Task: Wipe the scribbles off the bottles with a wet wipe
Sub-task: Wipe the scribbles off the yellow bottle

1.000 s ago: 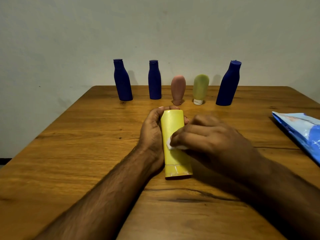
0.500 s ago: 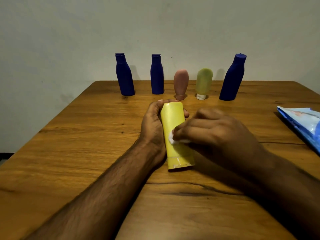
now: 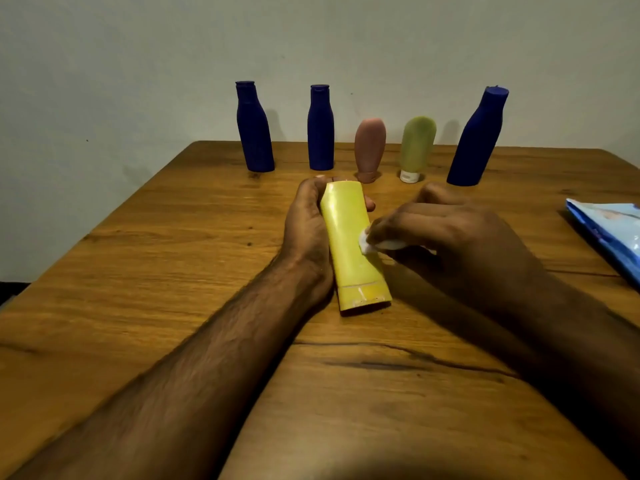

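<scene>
From the head camera, a flat yellow plastic bottle lies lengthwise at the middle of the wooden table, cap end toward the near edge. The left hand grips its left side, fingers curled over the far end. The right hand pinches a small white wet wipe between curled fingertips, pressing it on the bottle's right edge. Along the far edge stand three dark blue bottles, a pink tube and a green tube (both tubes cap-down). A blue wipe packet lies at the right edge.
</scene>
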